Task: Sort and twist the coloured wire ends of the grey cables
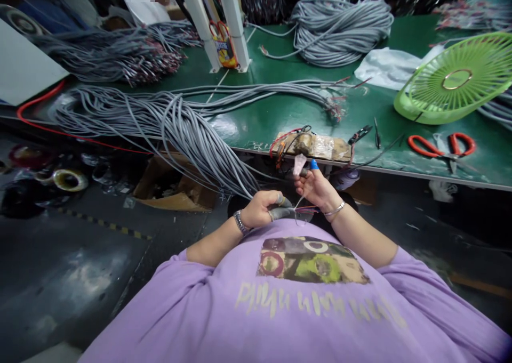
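Observation:
My left hand point(262, 208), with grey covers on its fingers, is closed on the end of a grey cable just in front of my shirt. Thin coloured wires point(307, 209) fan out from that end toward the right. Above them, my right hand point(318, 190) has its fingers pinched together, a blue cover on one fingertip. A thin pale strand point(299, 202) runs from the cable end up to these fingers. Beside the right fingertips shows a pale pink scrap point(299, 164). The grip points are partly hidden by the fingers.
A bundle of grey cables point(192, 123) hangs over the green bench's edge point(400, 168). A wooden block point(324, 146), orange-handled scissors point(442, 150), a green fan point(456, 80) and a cable coil point(340, 27) are on the bench. Below stands a cardboard box point(176, 195).

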Demonstrator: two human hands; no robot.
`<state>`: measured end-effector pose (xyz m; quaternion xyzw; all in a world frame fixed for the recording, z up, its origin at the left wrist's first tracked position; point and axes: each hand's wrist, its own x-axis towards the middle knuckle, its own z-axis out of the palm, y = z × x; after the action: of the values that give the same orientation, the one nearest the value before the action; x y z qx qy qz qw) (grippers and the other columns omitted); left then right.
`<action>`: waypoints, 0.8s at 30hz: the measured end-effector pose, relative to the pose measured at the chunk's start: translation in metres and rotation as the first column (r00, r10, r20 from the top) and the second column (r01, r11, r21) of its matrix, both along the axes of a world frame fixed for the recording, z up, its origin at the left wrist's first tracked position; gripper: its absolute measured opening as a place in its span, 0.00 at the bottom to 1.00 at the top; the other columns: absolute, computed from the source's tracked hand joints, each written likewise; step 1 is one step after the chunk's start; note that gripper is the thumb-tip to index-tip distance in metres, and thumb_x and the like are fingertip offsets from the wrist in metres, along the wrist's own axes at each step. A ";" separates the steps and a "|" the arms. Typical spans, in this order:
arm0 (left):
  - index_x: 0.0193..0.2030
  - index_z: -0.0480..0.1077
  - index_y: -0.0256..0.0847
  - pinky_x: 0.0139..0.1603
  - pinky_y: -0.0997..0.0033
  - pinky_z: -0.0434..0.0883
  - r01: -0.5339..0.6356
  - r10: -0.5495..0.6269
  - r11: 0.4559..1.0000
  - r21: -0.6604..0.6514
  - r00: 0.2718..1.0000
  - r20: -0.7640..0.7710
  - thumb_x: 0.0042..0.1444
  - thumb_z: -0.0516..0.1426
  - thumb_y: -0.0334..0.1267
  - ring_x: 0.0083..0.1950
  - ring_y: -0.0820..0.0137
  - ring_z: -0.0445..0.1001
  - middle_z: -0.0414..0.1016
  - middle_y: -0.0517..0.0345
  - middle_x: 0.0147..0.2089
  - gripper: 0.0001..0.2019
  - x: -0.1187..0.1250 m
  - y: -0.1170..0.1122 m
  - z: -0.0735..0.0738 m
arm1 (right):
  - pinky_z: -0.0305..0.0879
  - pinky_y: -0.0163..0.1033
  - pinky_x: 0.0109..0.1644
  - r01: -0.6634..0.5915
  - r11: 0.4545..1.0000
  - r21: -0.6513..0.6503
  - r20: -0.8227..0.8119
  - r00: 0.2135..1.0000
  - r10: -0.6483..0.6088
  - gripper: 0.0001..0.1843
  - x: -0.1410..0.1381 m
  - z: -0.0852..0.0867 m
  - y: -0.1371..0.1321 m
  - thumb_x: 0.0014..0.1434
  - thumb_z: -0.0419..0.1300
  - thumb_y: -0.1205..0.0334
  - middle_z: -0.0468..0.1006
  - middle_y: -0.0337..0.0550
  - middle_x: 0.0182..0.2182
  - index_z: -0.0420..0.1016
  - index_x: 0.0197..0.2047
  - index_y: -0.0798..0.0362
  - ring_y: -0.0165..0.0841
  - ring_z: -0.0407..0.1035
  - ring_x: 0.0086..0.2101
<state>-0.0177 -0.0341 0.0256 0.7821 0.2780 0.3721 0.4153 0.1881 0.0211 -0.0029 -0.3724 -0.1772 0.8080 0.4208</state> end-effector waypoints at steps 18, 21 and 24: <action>0.38 0.76 0.35 0.39 0.73 0.73 -0.319 0.318 0.948 -0.019 0.936 0.149 0.56 0.63 0.44 0.35 0.73 0.75 0.78 0.55 0.34 0.12 0.016 0.035 -0.007 | 0.59 0.29 0.20 -0.072 0.990 0.121 0.110 0.992 0.059 0.24 -0.005 0.024 0.011 0.58 0.61 0.39 0.71 0.37 0.20 0.70 0.29 0.54 0.24 0.62 0.19; 0.37 0.75 0.34 0.40 0.72 0.73 -0.310 0.318 0.947 -0.079 0.937 0.140 0.55 0.63 0.46 0.35 0.73 0.74 0.78 0.55 0.34 0.14 0.018 0.041 -0.009 | 0.59 0.29 0.20 -0.038 0.993 0.115 0.092 0.995 0.027 0.27 -0.007 0.021 0.013 0.58 0.59 0.35 0.70 0.37 0.19 0.69 0.29 0.53 0.24 0.62 0.19; 0.37 0.75 0.34 0.41 0.72 0.73 -0.291 0.308 0.949 -0.125 0.940 0.145 0.54 0.64 0.47 0.35 0.73 0.74 0.78 0.55 0.34 0.15 0.020 0.045 -0.012 | 0.58 0.28 0.20 0.004 0.993 0.115 0.054 0.998 -0.010 0.26 -0.010 0.017 0.016 0.57 0.61 0.37 0.69 0.35 0.19 0.69 0.28 0.54 0.23 0.61 0.18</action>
<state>0.0025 0.0106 0.0135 0.6756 0.3775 0.4790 0.4143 0.1779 0.0370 0.0140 -0.3699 -0.2336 0.7845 0.4395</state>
